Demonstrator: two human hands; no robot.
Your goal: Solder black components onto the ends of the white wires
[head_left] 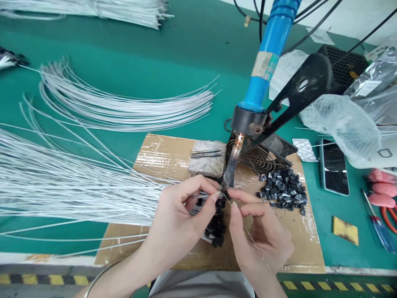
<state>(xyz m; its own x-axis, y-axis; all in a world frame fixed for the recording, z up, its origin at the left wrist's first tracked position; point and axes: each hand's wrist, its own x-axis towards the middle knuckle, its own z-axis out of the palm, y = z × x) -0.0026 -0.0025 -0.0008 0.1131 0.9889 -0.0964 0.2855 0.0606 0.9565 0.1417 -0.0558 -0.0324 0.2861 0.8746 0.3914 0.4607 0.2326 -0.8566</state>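
Observation:
A blue-handled soldering iron (231,169) is clamped point-down in a black metal holder (300,91). Right under its tip, my left hand (186,211) is closed in a pinch of thumb and forefinger. The small thing in that pinch is mostly hidden by the fingertips. My right hand (260,231) is closed too, with a thin solder wire (248,231) between thumb and fingers; its end reaches toward the iron's tip. Behind and below my left hand lie white wires (124,186) with small black connectors (218,229) at their ends.
Cardboard (167,149) covers the green bench. On it stand a tip-cleaning block (206,165), a black fan (263,155) and a pile of loose black connectors (283,188). A white wire bundle (133,107) lies behind. Rightward are a phone (335,167), yellow sponge (345,230) and screwdriver (380,229).

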